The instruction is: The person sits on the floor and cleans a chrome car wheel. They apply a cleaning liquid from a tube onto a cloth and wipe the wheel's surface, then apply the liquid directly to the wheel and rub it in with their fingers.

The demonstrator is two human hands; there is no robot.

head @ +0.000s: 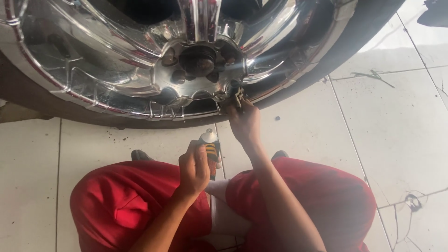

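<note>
A large chrome wheel rim on a black tyre fills the top of the head view. My right hand presses a small dark cloth against the rim's lower edge, just below the hub with its lug nuts. My left hand grips a small tube with a white cap and yellow-black stripes, held upright above my knees, apart from the wheel.
I crouch in red trousers on a white tiled floor with dark smudges and grout lines. My dark shoes rest close under the tyre. A dark object shows at the top right corner.
</note>
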